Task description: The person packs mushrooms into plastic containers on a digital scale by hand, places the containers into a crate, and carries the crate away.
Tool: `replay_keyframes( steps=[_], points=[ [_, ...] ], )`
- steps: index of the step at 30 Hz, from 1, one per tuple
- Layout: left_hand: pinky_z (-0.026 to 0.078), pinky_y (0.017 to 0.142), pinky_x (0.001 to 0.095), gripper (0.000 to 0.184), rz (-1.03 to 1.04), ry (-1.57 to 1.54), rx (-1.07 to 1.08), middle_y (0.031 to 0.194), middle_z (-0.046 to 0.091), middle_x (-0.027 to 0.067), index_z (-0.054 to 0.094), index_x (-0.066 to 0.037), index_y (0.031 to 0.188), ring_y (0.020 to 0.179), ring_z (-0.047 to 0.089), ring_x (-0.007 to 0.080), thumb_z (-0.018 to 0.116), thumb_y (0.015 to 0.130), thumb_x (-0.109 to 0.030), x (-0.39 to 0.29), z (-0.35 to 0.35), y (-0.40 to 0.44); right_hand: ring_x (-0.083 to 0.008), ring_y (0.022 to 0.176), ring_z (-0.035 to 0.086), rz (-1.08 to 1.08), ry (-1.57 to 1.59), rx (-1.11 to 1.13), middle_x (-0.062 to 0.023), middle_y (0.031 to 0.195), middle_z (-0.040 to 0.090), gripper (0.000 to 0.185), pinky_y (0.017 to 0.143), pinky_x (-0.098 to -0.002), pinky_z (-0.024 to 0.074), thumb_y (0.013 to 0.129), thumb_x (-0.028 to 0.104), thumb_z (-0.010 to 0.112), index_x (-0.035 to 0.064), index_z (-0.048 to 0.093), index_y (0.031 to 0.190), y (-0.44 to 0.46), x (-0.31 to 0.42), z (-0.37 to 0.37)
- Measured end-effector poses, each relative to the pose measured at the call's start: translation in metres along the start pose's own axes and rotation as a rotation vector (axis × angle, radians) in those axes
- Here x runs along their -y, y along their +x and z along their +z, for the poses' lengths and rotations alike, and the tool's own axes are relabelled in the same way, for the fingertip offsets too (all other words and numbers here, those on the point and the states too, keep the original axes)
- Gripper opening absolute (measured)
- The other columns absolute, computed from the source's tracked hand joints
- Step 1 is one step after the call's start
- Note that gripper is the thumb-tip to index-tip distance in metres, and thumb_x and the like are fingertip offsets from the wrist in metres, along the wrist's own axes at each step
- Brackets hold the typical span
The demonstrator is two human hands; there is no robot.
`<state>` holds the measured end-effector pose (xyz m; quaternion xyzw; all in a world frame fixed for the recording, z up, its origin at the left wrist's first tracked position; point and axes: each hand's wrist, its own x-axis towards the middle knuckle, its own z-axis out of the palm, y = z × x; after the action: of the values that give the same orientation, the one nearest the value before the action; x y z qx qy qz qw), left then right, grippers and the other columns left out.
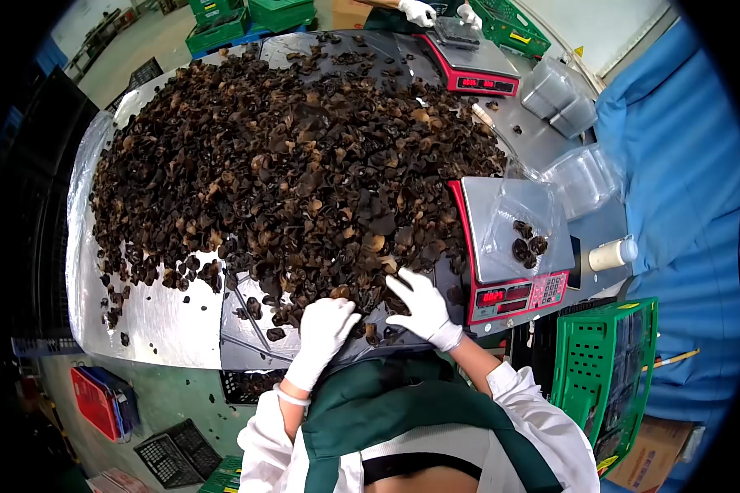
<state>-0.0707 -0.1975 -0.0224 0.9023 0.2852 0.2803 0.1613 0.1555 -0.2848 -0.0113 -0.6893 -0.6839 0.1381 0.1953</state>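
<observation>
A broad heap of dark brown wood ear mushrooms (304, 164) covers most of the table. At its near edge, my left hand (327, 329), in a white glove, has its fingers curled together; whether a mushroom is in them is hidden. My right hand (423, 311), also gloved, lies on the mushrooms with its fingers spread. To its right stands a red-edged digital scale (514, 287) with lit red digits. A clear plastic container (506, 218) on its plate holds a few wood ear mushrooms.
Stacked clear containers (584, 181) and a white bottle (612, 255) stand at the right. Across the table, a co-worker's gloved hands (419, 12) handle a container at a second scale (477, 62). A green crate (588, 361) stands close on my right.
</observation>
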Motion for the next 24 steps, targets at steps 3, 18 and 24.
replay_keyframes(
  steps=[3, 18, 24],
  points=[
    [0.043, 0.066, 0.0346, 0.040, 0.038, 0.078, 0.120, 0.090, 0.057, 0.0056, 0.062, -0.005, 0.106, 0.079, 0.053, 0.0234, 0.068, 0.078, -0.035, -0.012, 0.017, 0.012, -0.0299, 0.109, 0.052, -0.105, 0.011, -0.020, -0.0086, 0.123, 0.053, 0.052, 0.087, -0.0385, 0.0477, 0.071, 0.015, 0.066, 0.0159, 0.058, 0.123, -0.020, -0.008, 0.008],
    [0.051, 0.070, 0.0341, 0.007, -0.273, -0.123, -0.049, 0.081, 0.063, 0.0102, 0.065, -0.006, 0.087, 0.078, 0.064, 0.0277, 0.067, 0.080, -0.006, 0.002, 0.025, 0.002, -0.0239, 0.099, 0.059, -0.041, 0.033, -0.081, -0.0056, 0.109, 0.060, 0.021, 0.080, -0.0331, 0.0506, 0.081, 0.011, 0.059, 0.0136, 0.065, 0.101, -0.004, -0.002, 0.036],
    [0.052, 0.076, 0.0341, 0.011, -0.534, -0.348, -0.064, 0.088, 0.067, 0.0111, 0.066, -0.004, 0.094, 0.083, 0.065, 0.0283, 0.063, 0.085, -0.010, 0.009, 0.010, -0.009, -0.0258, 0.093, 0.062, 0.163, 0.734, -0.108, -0.0113, 0.097, 0.065, 0.014, 0.084, -0.0337, 0.0482, 0.088, 0.007, 0.057, 0.0025, 0.065, 0.098, -0.006, -0.027, 0.013]
  ],
)
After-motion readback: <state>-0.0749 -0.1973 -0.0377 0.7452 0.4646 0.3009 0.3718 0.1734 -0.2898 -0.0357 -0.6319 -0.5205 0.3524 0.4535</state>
